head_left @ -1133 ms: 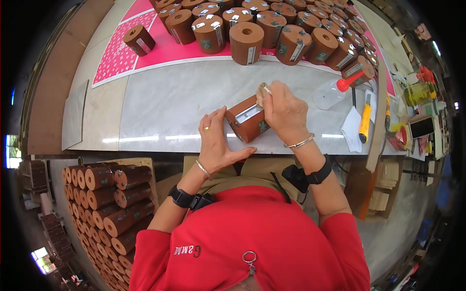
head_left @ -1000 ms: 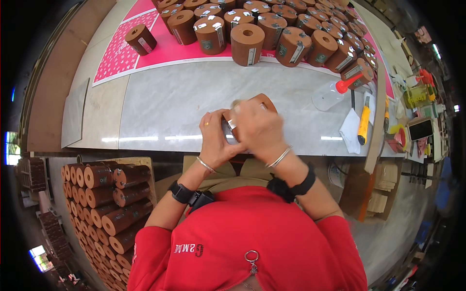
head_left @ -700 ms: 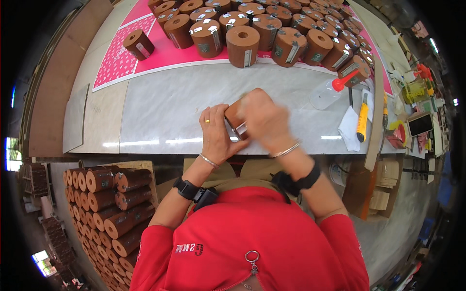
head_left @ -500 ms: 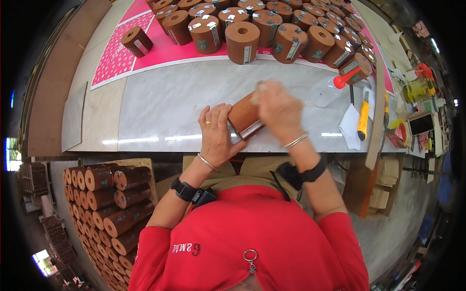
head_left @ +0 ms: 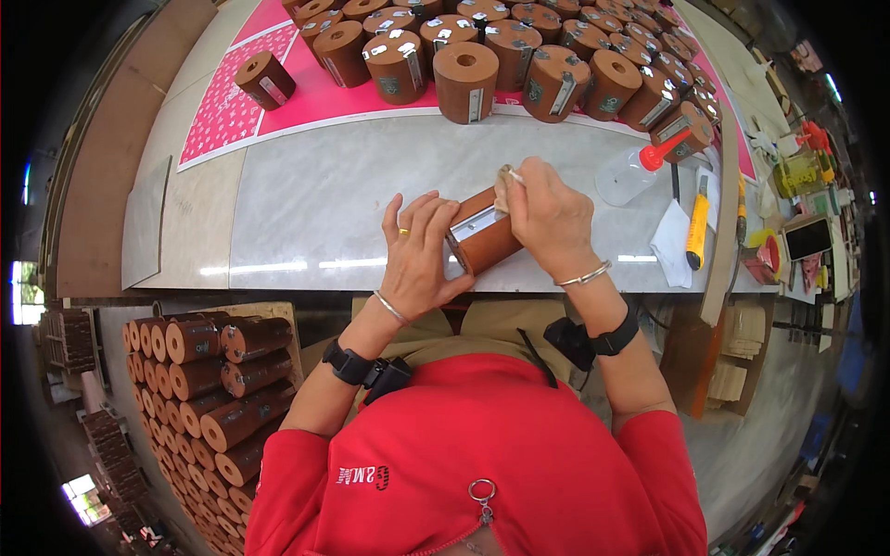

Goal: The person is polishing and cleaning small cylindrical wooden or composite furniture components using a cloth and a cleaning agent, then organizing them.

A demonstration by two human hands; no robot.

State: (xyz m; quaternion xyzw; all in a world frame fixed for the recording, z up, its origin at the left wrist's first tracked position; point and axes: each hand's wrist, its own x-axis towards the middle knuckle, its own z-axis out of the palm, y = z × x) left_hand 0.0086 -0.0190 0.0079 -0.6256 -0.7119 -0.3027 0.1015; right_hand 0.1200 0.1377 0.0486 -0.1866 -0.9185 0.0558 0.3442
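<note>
A brown cylinder (head_left: 491,248) lies on its side at the table's near edge, slanting up to the right. Along its upper side runs a shiny metal strip (head_left: 475,223). My left hand (head_left: 417,252) grips the cylinder's left end, thumb below and fingers on top. Pinched in my right hand (head_left: 556,221) is a crumpled tan cloth (head_left: 503,191), pressed against the cylinder near its right end. That end is partly hidden behind my right hand.
Many upright brown cylinders (head_left: 465,85) crowd the pink sheet (head_left: 324,104) at the back; one (head_left: 264,82) stands apart. A red-tipped squeeze bottle (head_left: 626,176) and a yellow cutter (head_left: 696,227) lie right. More cylinders are stacked (head_left: 222,431) below left.
The cylinder has been rolled, so its metal strip has moved from the near lower side to the top. My right hand has shifted slightly right, and the cloth now shows clearly.
</note>
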